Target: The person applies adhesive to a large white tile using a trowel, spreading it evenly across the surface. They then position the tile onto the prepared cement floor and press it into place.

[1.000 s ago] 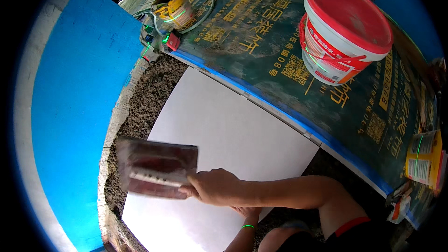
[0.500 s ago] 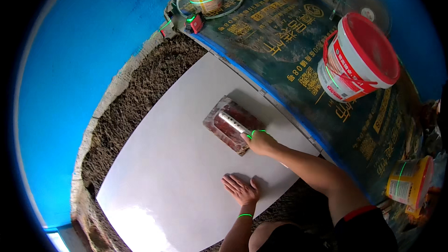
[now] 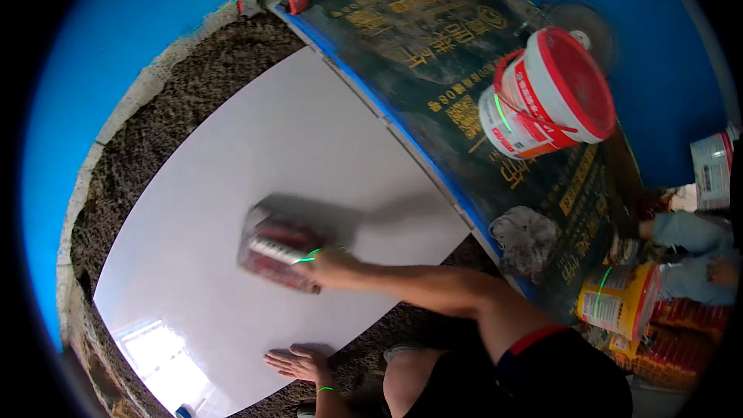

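My right hand (image 3: pixel 334 268) is closed round the pale, perforated handle of a tiling float (image 3: pixel 267 265). The float has a reddish-brown rectangular pad and is smeared by motion. It is over the middle of a large, glossy white tile (image 3: pixel 209 170), with a shadow beside it; whether it touches the tile I cannot tell. My left hand (image 3: pixel 299 362) lies flat near the tile's close edge, fingers stretched out, holding nothing. The tile lies on dark, crumbly mortar (image 3: pixel 155 120), which shows along its far left side and near my knees.
A blue-edged green protective sheet (image 3: pixel 387 54) runs along the tile's right. On it are a white bucket with red lid (image 3: pixel 507 108), a grey rag (image 3: pixel 522 240) and a red laser level (image 3: pixel 294 0). A yellow bucket (image 3: pixel 619 302) stands right, near another person's jeans-clad legs (image 3: pixel 693 244).
My right hand has swung the float left across the tile. My left hand has slid back toward the tile's near edge. The view has shifted, bringing the rag and the other person into sight.
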`<state>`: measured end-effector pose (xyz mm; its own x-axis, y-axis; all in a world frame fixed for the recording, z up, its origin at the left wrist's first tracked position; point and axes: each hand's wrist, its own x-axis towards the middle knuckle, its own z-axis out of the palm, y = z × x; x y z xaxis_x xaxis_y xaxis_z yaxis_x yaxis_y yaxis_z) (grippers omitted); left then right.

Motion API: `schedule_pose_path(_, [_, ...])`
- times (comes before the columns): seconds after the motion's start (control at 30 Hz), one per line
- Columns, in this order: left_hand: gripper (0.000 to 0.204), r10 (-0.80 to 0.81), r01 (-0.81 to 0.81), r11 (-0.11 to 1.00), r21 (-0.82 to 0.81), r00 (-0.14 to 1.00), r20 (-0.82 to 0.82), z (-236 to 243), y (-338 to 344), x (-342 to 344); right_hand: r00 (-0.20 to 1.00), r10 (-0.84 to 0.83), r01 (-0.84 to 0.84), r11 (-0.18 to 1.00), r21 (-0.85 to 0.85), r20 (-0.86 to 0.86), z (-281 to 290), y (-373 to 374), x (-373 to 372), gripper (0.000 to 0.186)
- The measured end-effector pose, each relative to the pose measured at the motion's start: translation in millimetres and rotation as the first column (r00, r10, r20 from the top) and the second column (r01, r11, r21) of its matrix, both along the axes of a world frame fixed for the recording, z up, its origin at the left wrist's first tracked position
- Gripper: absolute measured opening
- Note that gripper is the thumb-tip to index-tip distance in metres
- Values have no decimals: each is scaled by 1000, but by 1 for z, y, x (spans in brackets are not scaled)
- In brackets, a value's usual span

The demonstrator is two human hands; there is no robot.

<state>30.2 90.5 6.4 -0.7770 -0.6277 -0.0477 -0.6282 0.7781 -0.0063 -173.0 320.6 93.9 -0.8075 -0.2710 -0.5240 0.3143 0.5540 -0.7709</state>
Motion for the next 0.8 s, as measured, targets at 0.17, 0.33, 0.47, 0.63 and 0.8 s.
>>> schedule_pose_path(0.17, [70, -64, 48, 993, -108, 987, -148, -16, -30, 14, 783, 416, -530, 835, -145, -463, 106, -125, 3, 47])
schedule_pose_path(0.33, [75, -13, 101, 988, -115, 802, 597, 23, 3, -3, 837, 355, -478, 845, -240, -416, 154, -83, 27, 39])
schedule_pose_path(0.47, [74, -53, 46, 995, -94, 996, -76, -6, -10, 2, 967, 237, -251, 953, 170, 98, 15, 47, 53, 36])
schedule_pose_path(0.63, [76, -70, 62, 994, -93, 994, -80, -21, -13, 6, 995, 25, -44, 976, 213, 92, 60, 86, 31, 59])
schedule_pose_path(0.8, [77, -174, 161, 973, -163, 982, -69, -35, -36, 15, 964, 162, -146, 985, 90, -212, 145, 60, 46, 51])
